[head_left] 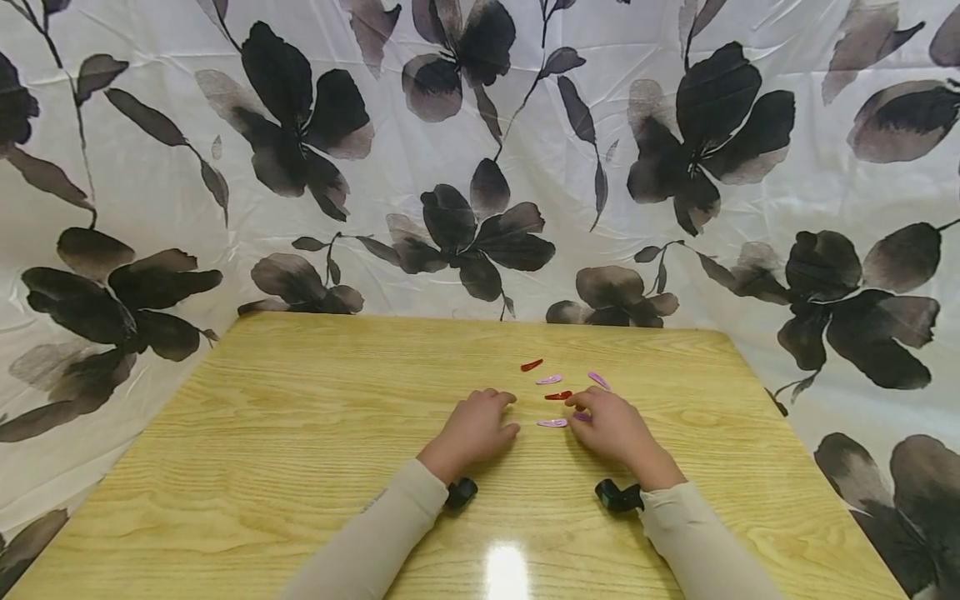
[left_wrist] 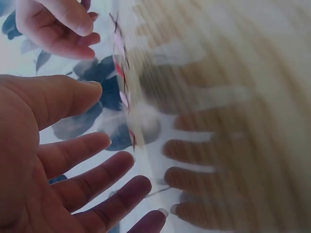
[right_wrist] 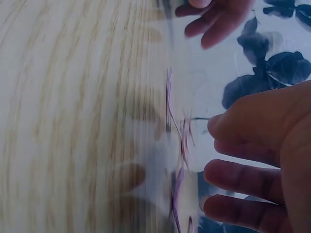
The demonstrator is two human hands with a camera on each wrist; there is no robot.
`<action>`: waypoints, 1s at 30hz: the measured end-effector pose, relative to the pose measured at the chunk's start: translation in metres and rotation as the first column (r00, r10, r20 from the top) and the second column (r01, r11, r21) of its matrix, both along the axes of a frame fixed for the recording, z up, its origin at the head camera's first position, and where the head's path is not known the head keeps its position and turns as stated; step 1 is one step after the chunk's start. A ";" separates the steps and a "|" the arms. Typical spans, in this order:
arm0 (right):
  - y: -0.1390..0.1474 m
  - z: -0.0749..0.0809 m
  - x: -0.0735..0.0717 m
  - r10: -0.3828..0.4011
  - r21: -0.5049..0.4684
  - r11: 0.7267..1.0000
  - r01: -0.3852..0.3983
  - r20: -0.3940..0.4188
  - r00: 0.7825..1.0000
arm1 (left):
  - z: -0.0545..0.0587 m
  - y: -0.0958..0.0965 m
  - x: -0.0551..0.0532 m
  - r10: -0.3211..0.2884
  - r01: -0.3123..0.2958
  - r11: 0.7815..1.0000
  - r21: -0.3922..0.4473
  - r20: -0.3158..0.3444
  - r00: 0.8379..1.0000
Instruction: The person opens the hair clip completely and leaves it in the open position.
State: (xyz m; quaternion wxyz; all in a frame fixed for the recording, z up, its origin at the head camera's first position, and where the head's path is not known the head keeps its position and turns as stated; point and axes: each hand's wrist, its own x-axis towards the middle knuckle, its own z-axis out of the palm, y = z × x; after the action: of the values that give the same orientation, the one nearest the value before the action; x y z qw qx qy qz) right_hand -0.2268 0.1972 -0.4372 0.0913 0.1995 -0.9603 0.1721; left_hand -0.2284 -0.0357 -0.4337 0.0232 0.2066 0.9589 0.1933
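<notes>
Several snap hair clips, red and pink-purple, lie on the wooden table. A red hair clip (head_left: 532, 365) is farthest back, with a pink hair clip (head_left: 549, 380) just in front of it. Nearer are another red hair clip (head_left: 558, 396) and a pink hair clip (head_left: 552, 423). One purple hair clip (head_left: 598, 380) lies behind my right hand (head_left: 611, 423); another purple clip (head_left: 582, 416) is partly hidden by its fingers. That hand hovers at the clips with nothing visibly gripped. My left hand (head_left: 477, 427) is left of them, fingers spread and holding nothing in the left wrist view.
The wood-grain table (head_left: 300, 467) reaches to a floral cloth (head_left: 465, 150) hanging behind and at both sides. Black wrist cameras (head_left: 619, 497) sit on both wrists. A bright light reflection shows near the front of the table.
</notes>
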 end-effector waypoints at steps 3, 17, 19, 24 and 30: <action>-0.002 0.001 0.000 0.004 -0.002 1.000 -0.004 0.009 1.000 | -0.001 0.003 0.000 -0.004 0.004 1.000 -0.009 -0.007 1.000; -0.009 0.000 0.000 -0.012 -0.001 1.000 0.012 0.047 0.999 | -0.001 0.018 -0.003 -0.014 0.013 0.999 -0.041 -0.012 1.000; -0.010 -0.001 0.000 -0.010 -0.005 1.000 0.011 0.050 0.999 | -0.002 0.020 -0.005 -0.016 0.016 0.999 -0.051 -0.017 1.000; -0.012 -0.001 -0.002 -0.013 0.001 1.000 0.013 0.056 0.998 | -0.004 0.026 -0.007 -0.022 0.019 0.997 -0.068 -0.035 0.999; -0.012 -0.003 -0.004 -0.023 0.007 1.000 0.023 0.074 0.997 | -0.004 0.034 -0.007 -0.016 0.013 0.996 -0.093 -0.034 0.999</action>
State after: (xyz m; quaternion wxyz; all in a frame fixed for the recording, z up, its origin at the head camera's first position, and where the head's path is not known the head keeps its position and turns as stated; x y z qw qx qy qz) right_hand -0.2305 0.1848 -0.4402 0.0570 0.1823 -0.9658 0.1751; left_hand -0.2351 -0.0013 -0.4372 0.0177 0.2155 0.9656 0.1447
